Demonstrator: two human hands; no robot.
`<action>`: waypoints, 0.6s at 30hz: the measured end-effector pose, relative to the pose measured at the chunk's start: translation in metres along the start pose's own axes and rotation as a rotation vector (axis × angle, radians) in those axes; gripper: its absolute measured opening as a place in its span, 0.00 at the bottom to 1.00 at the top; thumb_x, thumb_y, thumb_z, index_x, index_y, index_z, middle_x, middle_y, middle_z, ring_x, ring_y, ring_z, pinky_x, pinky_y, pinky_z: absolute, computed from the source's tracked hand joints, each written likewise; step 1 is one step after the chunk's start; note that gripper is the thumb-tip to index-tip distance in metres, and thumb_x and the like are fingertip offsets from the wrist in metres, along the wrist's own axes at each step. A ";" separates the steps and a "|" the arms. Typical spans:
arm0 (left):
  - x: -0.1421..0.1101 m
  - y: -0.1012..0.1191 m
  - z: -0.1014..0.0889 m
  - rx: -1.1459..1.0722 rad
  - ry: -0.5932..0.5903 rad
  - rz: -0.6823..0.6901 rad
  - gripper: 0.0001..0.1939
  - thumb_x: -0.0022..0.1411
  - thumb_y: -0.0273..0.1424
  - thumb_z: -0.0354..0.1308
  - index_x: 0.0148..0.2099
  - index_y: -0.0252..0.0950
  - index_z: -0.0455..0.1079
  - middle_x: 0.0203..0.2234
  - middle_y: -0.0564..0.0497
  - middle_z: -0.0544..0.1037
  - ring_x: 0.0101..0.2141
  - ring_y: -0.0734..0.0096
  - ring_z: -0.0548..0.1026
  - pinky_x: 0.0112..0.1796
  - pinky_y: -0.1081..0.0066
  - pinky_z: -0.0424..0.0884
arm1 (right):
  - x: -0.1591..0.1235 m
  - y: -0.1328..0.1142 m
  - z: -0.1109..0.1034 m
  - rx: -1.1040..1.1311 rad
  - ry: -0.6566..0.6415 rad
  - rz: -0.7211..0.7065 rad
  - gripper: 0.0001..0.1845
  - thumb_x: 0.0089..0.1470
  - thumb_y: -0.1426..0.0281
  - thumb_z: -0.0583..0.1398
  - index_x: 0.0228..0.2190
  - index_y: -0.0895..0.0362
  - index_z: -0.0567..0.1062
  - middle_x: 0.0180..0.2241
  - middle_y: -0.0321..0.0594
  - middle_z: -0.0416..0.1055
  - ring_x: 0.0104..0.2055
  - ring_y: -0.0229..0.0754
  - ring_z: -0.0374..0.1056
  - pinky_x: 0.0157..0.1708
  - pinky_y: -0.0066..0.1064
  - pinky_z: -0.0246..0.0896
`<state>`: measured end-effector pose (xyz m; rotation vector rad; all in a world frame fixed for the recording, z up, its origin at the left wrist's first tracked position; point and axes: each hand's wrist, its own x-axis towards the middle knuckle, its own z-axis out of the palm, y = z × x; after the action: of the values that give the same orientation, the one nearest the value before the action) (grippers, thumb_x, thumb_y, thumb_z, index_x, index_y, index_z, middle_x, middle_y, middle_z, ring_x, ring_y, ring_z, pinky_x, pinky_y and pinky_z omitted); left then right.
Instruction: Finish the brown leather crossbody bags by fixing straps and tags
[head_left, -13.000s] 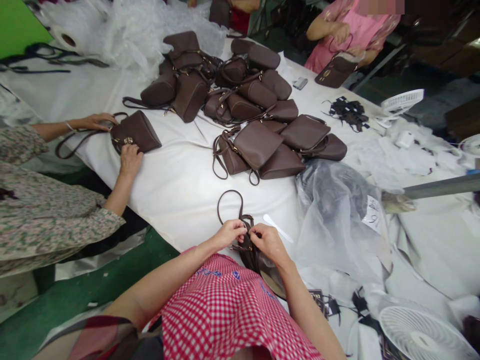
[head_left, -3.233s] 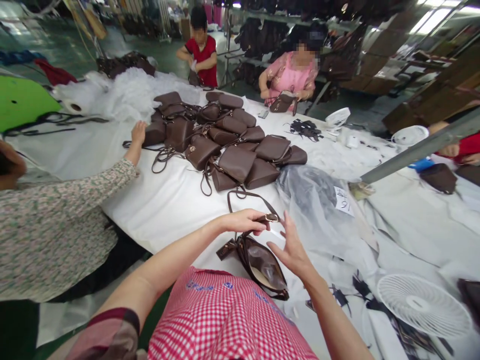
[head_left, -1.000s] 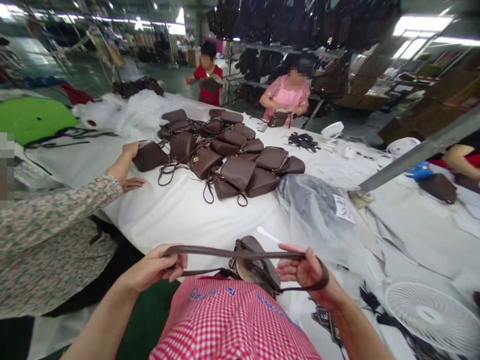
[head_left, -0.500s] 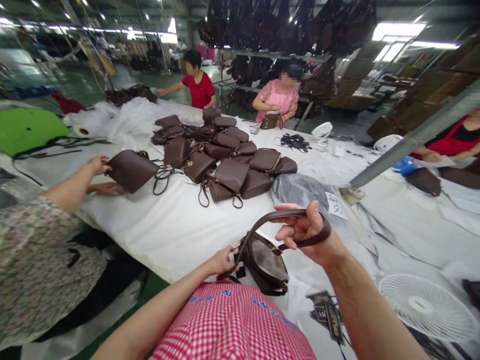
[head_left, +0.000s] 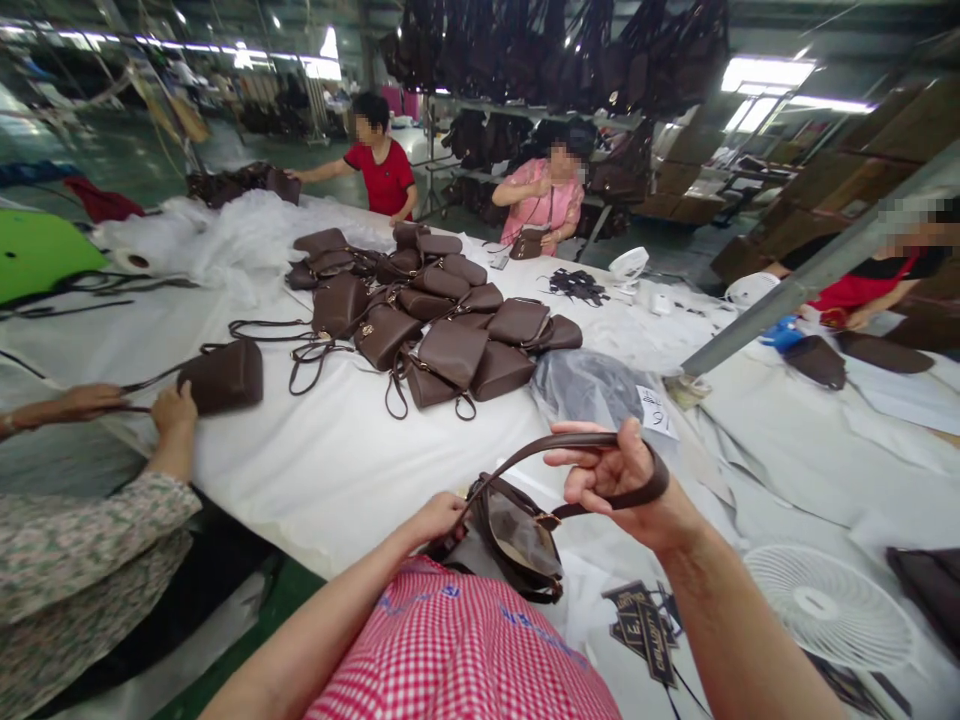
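A brown handbag (head_left: 517, 535) lies open against my red checked apron at the near edge of the white table (head_left: 352, 470). My right hand (head_left: 619, 480) is raised above it, fingers curled round the bag's brown strap (head_left: 570, 442), which loops over the hand. My left hand (head_left: 442, 518) is closed on the bag's left end where the strap joins it.
A heap of several brown handbags (head_left: 435, 320) fills the table's middle. At the left a person in a floral sleeve (head_left: 90, 530) holds another bag (head_left: 221, 375). Two people stand at the far side. A grey plastic bag (head_left: 592, 385), black tags (head_left: 641, 625) and a white fan (head_left: 829, 605) lie right.
My right hand has dropped slightly with the strap still looped over it. The person at the left has set their bag down on the table and pulled its strap leftward.
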<state>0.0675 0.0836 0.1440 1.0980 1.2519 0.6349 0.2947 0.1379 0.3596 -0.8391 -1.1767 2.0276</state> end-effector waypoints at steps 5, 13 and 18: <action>-0.029 0.063 -0.027 -0.228 -0.270 0.166 0.29 0.62 0.51 0.48 0.50 0.30 0.70 0.34 0.42 0.79 0.34 0.65 0.75 0.35 0.70 0.67 | 0.010 -0.006 -0.002 0.000 -0.009 0.006 0.32 0.53 0.43 0.55 0.44 0.57 0.75 0.39 0.54 0.78 0.23 0.40 0.73 0.12 0.21 0.40; -0.012 0.121 -0.018 0.151 -0.234 0.453 0.28 0.52 0.41 0.62 0.53 0.34 0.68 0.49 0.41 0.73 0.48 0.56 0.70 0.49 0.62 0.65 | 0.008 -0.027 0.006 -0.127 -0.039 -0.105 0.33 0.47 0.42 0.59 0.43 0.55 0.74 0.36 0.48 0.79 0.16 0.35 0.67 0.13 0.23 0.43; 0.034 0.090 0.009 0.432 -0.219 0.521 0.05 0.55 0.29 0.55 0.34 0.36 0.72 0.31 0.50 0.74 0.37 0.65 0.70 0.42 0.69 0.64 | -0.019 -0.032 -0.002 -0.163 0.013 -0.153 0.22 0.45 0.52 0.67 0.38 0.51 0.73 0.31 0.41 0.79 0.12 0.32 0.60 0.14 0.25 0.42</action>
<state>0.1000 0.1453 0.2106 1.8362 0.9319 0.6187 0.3146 0.1363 0.3908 -0.8126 -1.3703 1.8195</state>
